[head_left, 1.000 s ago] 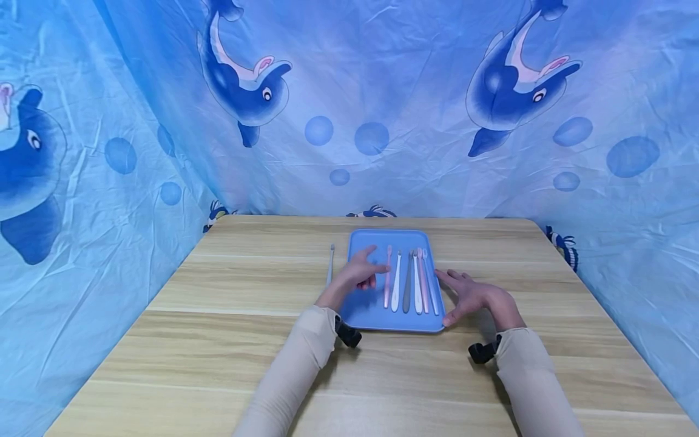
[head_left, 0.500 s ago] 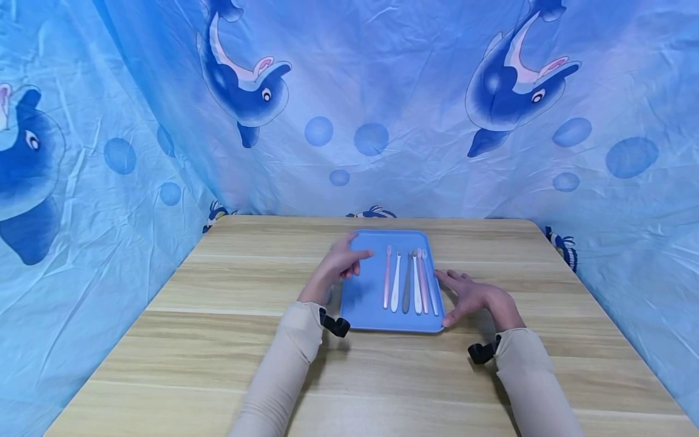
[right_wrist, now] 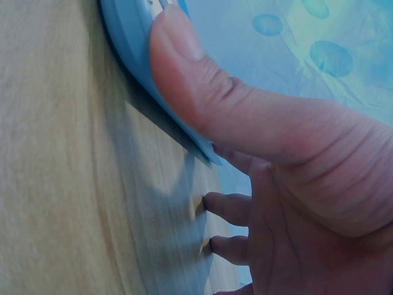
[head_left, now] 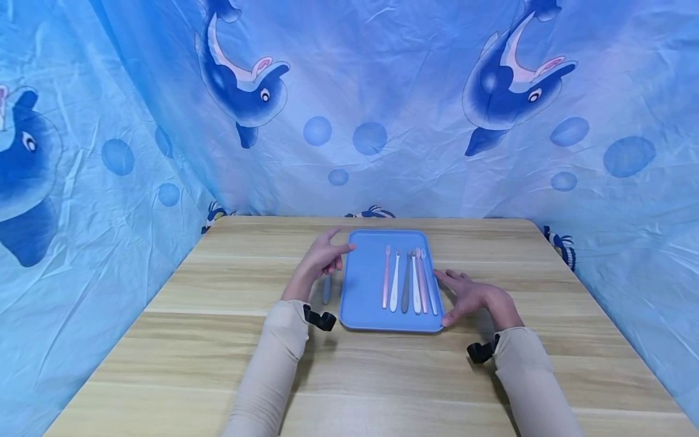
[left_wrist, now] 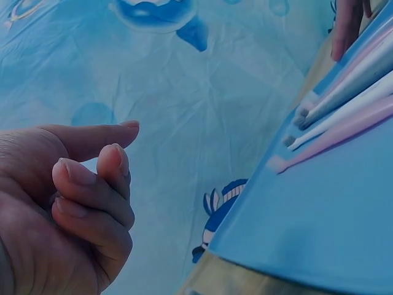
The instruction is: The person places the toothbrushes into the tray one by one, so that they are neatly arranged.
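Observation:
On the table, a blue tray (head_left: 363, 297) bears a row of several toothbrushes, among them a pink one (head_left: 386, 279), a white one (head_left: 395, 285) and a grey one (head_left: 406, 288). One bluish-grey toothbrush (head_left: 326, 292) lies left of the tray, its upper part hidden beneath my left hand (head_left: 317, 260). That hand holds nothing; thumb and index finger reach out while the others curl loosely. At the tray's right side is my right hand (head_left: 479, 300). Its thumb (right_wrist: 178, 67) touches the rim near the front corner, and the fingers are spread along the side.
The wooden table (head_left: 218, 352) extends around the tray on every side. A blue curtain (head_left: 349, 85) printed with dolphins hangs behind and beside it. Each wrist wears a black camera strap.
My left hand has moved left, from over the tray to above the loose toothbrush, now covering its head end. My right hand has stayed at the tray's right edge.

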`<state>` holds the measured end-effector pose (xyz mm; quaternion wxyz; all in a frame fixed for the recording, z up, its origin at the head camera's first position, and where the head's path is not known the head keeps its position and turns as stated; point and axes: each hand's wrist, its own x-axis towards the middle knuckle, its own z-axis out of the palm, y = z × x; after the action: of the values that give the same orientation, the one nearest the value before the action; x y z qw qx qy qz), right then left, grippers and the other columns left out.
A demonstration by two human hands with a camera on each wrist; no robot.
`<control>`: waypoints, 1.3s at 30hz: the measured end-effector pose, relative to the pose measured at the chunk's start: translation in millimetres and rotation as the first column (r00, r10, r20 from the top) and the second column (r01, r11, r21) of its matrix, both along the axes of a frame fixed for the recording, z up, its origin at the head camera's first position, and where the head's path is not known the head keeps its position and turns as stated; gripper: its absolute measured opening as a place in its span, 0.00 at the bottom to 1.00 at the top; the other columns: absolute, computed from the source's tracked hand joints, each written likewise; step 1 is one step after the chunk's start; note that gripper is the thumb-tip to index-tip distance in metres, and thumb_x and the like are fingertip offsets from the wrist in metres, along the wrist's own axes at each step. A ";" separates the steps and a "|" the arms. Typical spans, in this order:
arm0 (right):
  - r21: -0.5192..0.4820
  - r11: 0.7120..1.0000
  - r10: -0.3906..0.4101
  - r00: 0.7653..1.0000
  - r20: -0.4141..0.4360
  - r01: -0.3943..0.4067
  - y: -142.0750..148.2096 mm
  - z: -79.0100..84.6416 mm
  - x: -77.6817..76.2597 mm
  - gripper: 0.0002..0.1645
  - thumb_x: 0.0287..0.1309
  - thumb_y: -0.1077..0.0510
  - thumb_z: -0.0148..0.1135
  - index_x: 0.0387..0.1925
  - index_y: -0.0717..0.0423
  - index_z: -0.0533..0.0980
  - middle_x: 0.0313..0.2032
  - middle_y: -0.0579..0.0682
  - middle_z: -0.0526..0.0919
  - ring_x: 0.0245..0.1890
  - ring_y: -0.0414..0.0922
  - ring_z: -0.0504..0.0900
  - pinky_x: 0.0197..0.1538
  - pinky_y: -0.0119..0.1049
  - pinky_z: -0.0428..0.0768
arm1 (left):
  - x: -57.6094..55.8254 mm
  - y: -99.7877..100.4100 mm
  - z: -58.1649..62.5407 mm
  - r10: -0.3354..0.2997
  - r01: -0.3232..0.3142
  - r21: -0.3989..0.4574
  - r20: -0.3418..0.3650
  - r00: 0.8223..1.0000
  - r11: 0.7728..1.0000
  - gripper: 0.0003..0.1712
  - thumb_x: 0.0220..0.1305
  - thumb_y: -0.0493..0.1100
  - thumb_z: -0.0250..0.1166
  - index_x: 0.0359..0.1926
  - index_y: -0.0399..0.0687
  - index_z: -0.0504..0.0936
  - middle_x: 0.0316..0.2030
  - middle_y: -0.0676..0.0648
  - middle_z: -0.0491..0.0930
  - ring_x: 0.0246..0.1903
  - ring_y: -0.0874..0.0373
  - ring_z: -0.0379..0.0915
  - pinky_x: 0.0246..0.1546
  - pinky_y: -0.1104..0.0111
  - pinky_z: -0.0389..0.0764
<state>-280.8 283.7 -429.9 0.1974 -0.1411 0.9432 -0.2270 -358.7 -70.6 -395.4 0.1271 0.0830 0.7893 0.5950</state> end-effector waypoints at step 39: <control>0.007 1.000 -0.001 1.000 0.002 0.001 -1.4 0.7 -0.9 0.79 0.37 0.35 0.81 0.80 0.52 0.42 0.77 0.72 0.39 0.75 0.76 0.35 0.68 0.81 0.46 | -19.5 -53.7 -35.8 0.046 -0.037 -0.094 0.100 0.994 0.995 0.50 0.70 0.47 0.63 0.81 0.46 0.41 0.08 0.56 0.70 0.06 0.67 0.60 0.09 0.75 0.62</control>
<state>-281.7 282.3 -429.2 0.1988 -0.1398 0.9438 -0.2240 -378.2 -124.3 -431.2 0.1588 0.0301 0.8097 0.5641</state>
